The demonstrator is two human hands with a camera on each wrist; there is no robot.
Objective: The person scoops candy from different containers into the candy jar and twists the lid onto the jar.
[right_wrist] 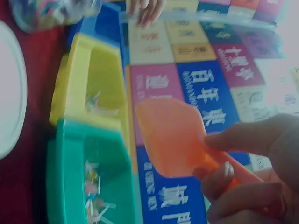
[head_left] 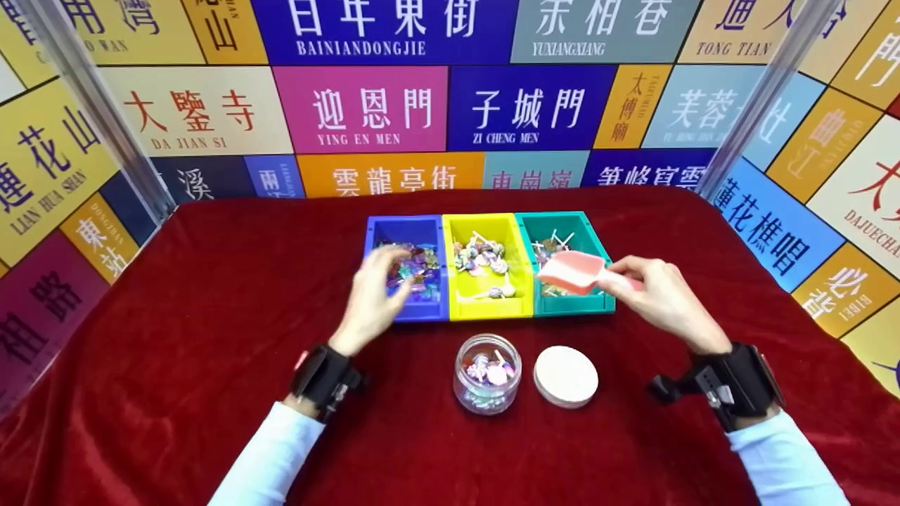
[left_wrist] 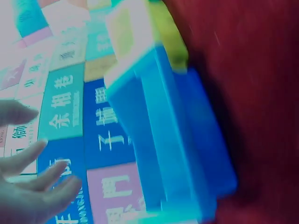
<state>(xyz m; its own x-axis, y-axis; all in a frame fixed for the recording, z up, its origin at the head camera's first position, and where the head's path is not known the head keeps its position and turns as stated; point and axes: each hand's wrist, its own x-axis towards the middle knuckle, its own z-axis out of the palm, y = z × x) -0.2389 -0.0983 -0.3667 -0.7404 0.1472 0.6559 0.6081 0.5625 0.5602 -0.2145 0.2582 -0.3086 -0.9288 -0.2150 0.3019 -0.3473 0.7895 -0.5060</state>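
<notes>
My right hand (head_left: pixel 664 299) grips a pink scoop (head_left: pixel 573 273) by its handle, with the bowl over the green bin (head_left: pixel 605 303). In the right wrist view, thumb and fingers curl round the handle of the scoop (right_wrist: pixel 173 137). Above the blue bin (head_left: pixel 415 314) hovers my left hand (head_left: pixel 374 295), its fingers spread and nothing between them. Shiny wrapped candies (head_left: pixel 422 270) lie in that bin. Lollipops (head_left: pixel 485 256) fill part of the yellow bin (head_left: pixel 492 309) in the middle; more lollipops (right_wrist: pixel 92 189) are in the green one.
Nearer me stands an uncapped clear jar (head_left: pixel 486 386) with candies and lollipops inside. A white round lid (head_left: pixel 566 377) lies to its right. Dark red cloth (head_left: pixel 232 295) covers the table, and printed panels (head_left: pixel 358 109) with metal posts enclose the back and sides.
</notes>
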